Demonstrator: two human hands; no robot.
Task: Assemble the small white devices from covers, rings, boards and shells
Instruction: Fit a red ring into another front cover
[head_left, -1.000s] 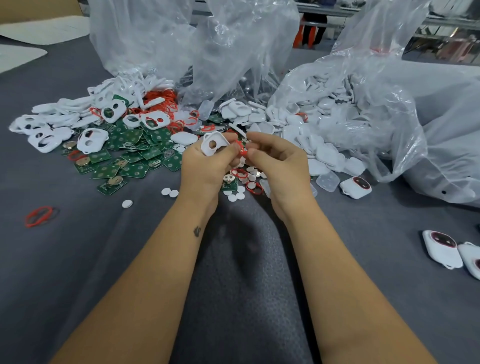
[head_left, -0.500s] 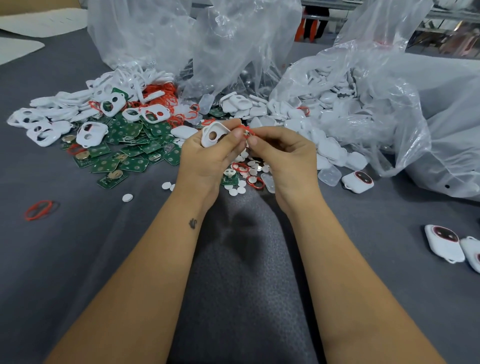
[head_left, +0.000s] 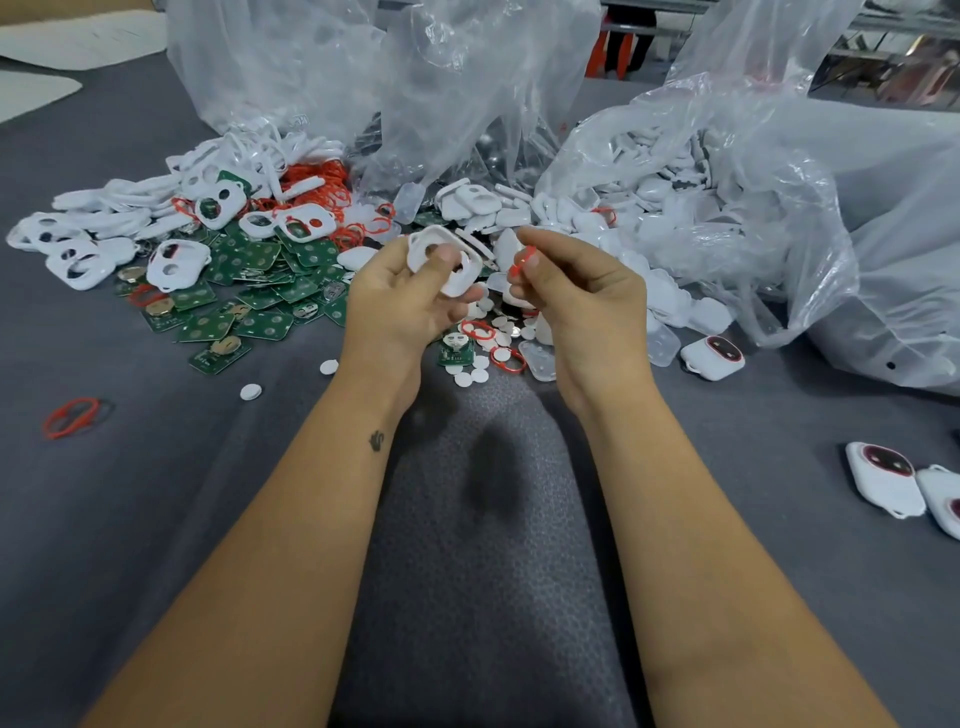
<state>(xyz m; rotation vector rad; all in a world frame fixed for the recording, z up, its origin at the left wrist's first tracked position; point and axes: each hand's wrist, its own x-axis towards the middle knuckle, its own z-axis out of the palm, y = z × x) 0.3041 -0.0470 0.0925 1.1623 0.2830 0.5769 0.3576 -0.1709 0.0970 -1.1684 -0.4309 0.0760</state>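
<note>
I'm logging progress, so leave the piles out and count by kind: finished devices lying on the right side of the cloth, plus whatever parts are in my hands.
Finished devices: 3, one beside the bag, two at the right edge
White cover, gripped by the left hand: 1
Red ring, pinched by the right hand: 1
Total: 5

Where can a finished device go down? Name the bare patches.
Bare grey cloth lies between the right forearm and the two finished devices; more lies between the stray red ring and the left forearm. Crowded: green boards, white covers, plastic bags.
</note>
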